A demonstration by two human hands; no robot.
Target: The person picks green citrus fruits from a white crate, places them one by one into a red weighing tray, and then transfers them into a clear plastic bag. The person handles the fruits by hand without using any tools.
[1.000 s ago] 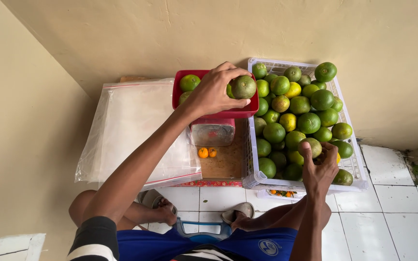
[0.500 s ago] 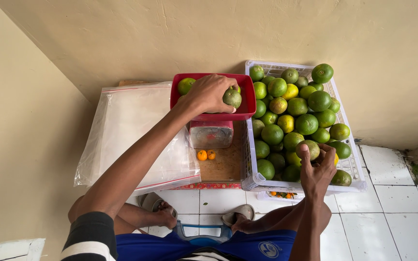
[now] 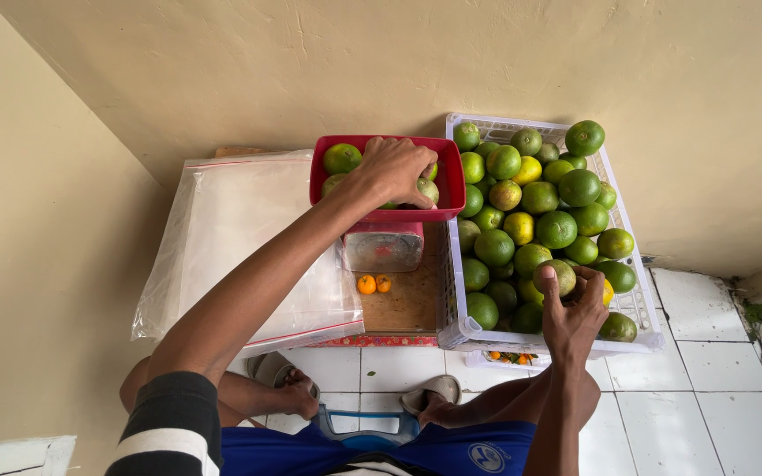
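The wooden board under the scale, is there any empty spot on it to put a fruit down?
Yes: the wooden board is bare between the two small orange fruits and the white crate, below the scale. The crate is heaped with green citrus; the red tray is crowded by the left hand.

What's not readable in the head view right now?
- Left hand covers part of the red tray; whether it grips a fruit underneath is hidden.
- Scale dial: too small and glared to read.
- Right hand hides most of the fruit it touches in the white crate.
- Lower fruit layers: buried by the top ones.
- Plastic bags: contents indistinct.
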